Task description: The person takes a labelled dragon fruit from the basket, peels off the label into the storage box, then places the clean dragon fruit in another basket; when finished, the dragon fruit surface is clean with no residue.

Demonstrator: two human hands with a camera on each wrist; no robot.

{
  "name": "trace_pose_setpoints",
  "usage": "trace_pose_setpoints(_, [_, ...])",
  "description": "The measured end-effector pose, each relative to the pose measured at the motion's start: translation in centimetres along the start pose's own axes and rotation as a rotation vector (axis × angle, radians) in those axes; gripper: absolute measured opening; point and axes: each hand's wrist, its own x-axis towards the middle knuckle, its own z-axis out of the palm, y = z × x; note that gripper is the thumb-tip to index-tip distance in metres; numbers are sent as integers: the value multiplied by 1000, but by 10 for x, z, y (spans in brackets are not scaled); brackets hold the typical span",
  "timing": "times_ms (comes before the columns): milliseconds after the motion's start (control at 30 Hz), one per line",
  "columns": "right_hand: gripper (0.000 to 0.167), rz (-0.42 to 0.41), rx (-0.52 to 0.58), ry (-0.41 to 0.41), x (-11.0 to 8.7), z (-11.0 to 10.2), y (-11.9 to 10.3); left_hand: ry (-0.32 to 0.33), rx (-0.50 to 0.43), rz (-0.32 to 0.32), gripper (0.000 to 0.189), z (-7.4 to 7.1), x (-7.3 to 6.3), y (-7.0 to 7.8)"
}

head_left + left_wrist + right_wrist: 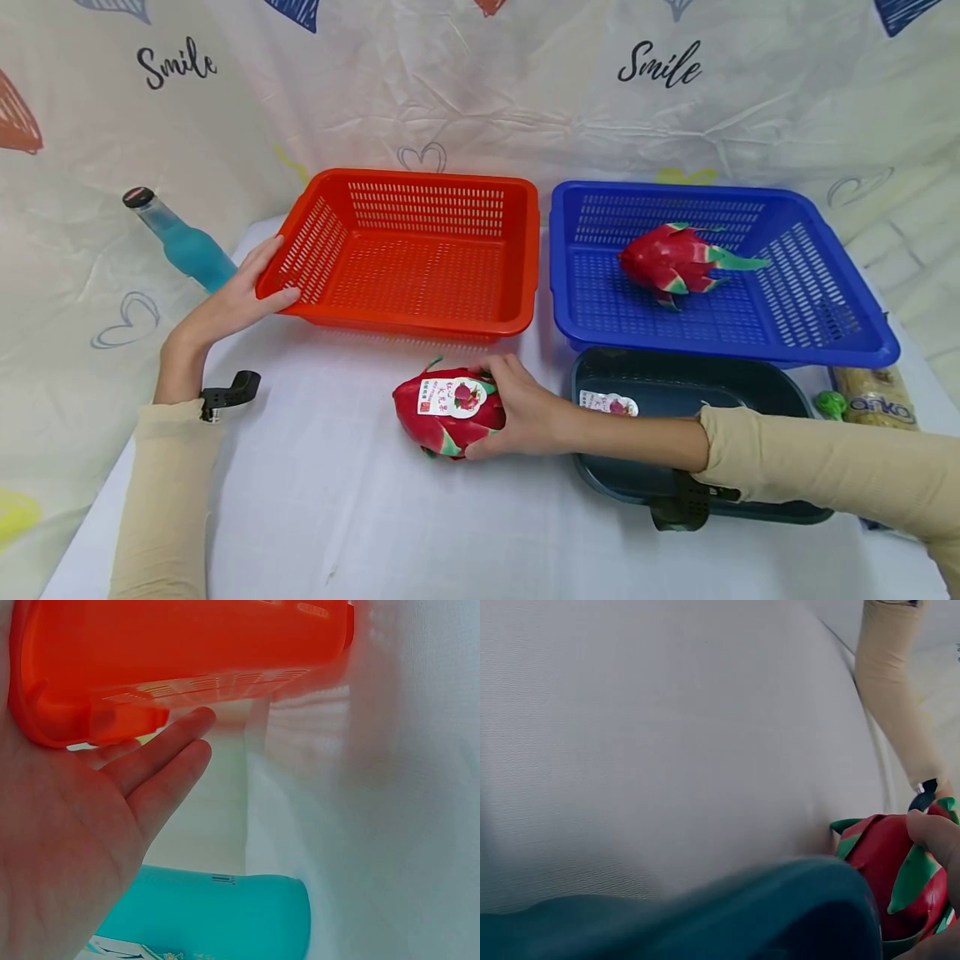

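Observation:
In the head view my right hand (517, 412) grips a red dragon fruit (408, 408) with green-tipped scales and a white label, at the table's middle. The thumb and fruit also show at the right of the right wrist view. My left hand (232, 296) rests on the left rim of an orange-red basket (420, 321), thumb along the front corner. Seen from the left wrist, its fingers (169, 780) extend fairly straight outside the basket wall. Another dragon fruit (663, 258) lies in the blue basket (727, 346) at right.
A dark green basin (675, 367) sits under my right forearm, with a white fruit label (609, 403) inside. Behind my left hand stands a bottle of turquoise liquid (198, 254). A packaged item (877, 400) and a small green ball-like thing (830, 405) lie at the right.

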Motion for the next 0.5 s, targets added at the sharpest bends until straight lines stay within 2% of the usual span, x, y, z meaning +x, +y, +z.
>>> trace_pose_setpoints(167, [87,-4,-4,0,-2,1,1,0,15,-5,84,-1,1,-1])
trace_pose_setpoints(500, [93,-19,-81,-15,-6,-2,4,-4,22,-1,85,-1,-1,3])
